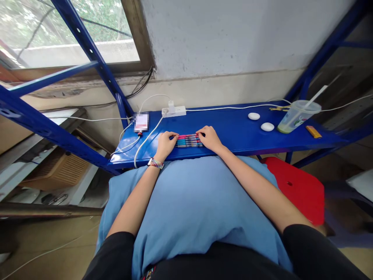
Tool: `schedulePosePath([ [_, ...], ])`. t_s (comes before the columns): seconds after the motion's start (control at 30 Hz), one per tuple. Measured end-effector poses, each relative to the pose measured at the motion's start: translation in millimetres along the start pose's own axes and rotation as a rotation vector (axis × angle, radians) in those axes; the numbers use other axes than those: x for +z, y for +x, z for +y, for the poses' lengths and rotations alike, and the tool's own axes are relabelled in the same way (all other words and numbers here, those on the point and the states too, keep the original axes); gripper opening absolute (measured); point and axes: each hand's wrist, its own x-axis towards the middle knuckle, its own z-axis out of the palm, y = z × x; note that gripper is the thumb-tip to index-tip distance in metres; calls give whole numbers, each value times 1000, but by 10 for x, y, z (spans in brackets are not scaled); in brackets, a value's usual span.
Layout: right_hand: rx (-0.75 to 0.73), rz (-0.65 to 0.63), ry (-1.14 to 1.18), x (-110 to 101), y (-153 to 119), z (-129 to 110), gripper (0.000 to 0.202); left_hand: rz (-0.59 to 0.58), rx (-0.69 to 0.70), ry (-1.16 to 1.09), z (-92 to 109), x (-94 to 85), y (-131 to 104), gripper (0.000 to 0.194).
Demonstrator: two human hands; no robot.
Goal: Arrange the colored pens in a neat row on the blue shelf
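Observation:
Several pens (189, 141) in pink, blue and grey lie side by side in a row on the blue shelf (221, 132). At their left end is my left hand (167, 144), fingers closed at the tip of the far pink pen; a woven multicoloured band is on that wrist. My right hand (210, 139) is at the other end, its thumb and forefinger pinched at the same far pen. The fingers partly cover the pens' ends. Below both forearms, a blue cushion (201, 194) rests on my lap against the shelf's front edge.
A white power strip (176, 111) with cables stands at the back. To its left lies a blurred-out device (141, 122). Two white oval objects (267, 126), a plastic cup (298, 116) with a straw and a yellow packet (313, 132) are on the right. A red stool (300, 186) stands below.

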Motion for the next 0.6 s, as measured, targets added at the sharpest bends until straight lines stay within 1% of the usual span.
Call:
schedulePosePath([
  [0.13, -6, -4, -5, 6, -16, -3, 32, 10, 17, -5, -18, 19, -4, 23],
  [0.2, 2, 5, 6, 7, -21, -12, 32, 38, 17, -38, -23, 34, -8, 23],
  [0.27, 31, 46, 48, 10, -18, -28, 33, 90, -1, -116, -17, 48, -10, 24],
  [0.33, 78, 103, 138, 20, -5, -49, 35, 129, -49, -249, 1, 63, -7, 31],
  [0.4, 133, 137, 255, 40, 16, -71, 38, 126, -114, -405, 24, 85, 2, 35],
  [0.47, 185, 135, 360, 76, 39, -93, 40, 101, -163, -523, 40, 123, 17, 36],
  [0.53, 225, 119, 439, 122, 60, -112, 41, 81, -161, -562, 38, 177, 34, 36],
  [0.6, 253, 100, 489, 170, 74, -127, 41, 70, -104, -518, 18, 237, 47, 38],
])
